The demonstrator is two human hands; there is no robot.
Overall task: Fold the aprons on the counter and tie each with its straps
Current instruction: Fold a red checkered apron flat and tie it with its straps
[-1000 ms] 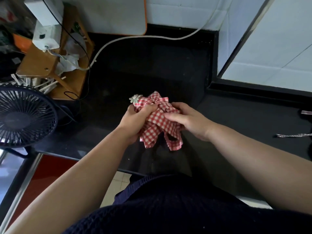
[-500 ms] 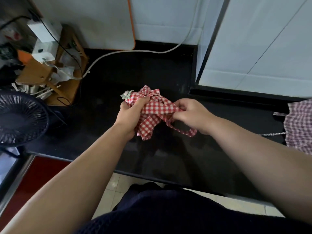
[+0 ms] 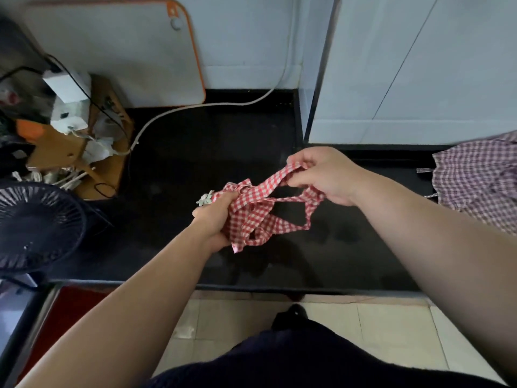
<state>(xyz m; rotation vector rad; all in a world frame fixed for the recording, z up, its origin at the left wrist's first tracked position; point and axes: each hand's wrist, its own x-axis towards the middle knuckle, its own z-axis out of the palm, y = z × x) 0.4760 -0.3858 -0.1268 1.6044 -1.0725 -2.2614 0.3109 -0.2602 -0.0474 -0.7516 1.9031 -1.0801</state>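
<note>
- Head view: left hand closed around a bunched red-and-white gingham fabric apron, held above the glossy black surface, near its front edge.
- Small pale flower-shaped trim pokes out just above the left hand's knuckles.
- Right hand, fingers curled, pinches a red gingham strap that runs taut from the bundle up to the right; further strap loops hang slack between both hands.
- Purple-and-white checked cloth apron lies on the surface at far right, well apart.
- Dark round wire-grille fan at left; white cable crosses the back of the surface.
</note>
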